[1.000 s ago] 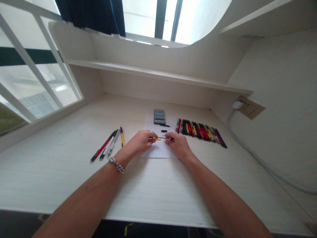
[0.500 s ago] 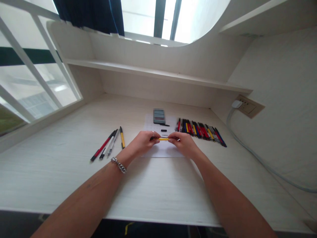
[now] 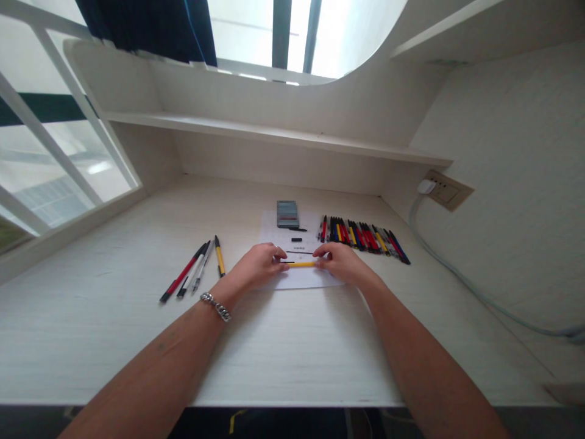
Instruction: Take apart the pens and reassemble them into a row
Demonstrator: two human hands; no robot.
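Note:
A yellow pen barrel (image 3: 301, 264) lies crosswise low over the white paper sheet (image 3: 269, 235), between my two hands. My left hand (image 3: 262, 262) grips its left end near the thumb, where a short dark piece also shows. At the opposite end, the thumb and fingers of my right hand (image 3: 340, 262) hold the barrel. Just beyond it, a thin dark rod (image 3: 299, 252) rests on the paper, parallel to the barrel. Farther back are a small black cylinder (image 3: 297, 239) and a slim black pen part (image 3: 298, 230). My fingers partly cover the barrel's ends.
A grey box-like object (image 3: 287, 213), blurred on its face, stands at the paper's far edge. Many mixed pens (image 3: 363, 236) lie in a row to the right. On the left are a red pen (image 3: 183, 273), clear pens (image 3: 203, 266) and a yellow pen (image 3: 220, 255). A cable (image 3: 450, 271) runs along the right wall.
My hands have brought the yellow barrel slightly nearer and lower, and my index fingers have spread from the thumbs. The thin dark rod beyond it shows more fully. The whole view has shifted slightly.

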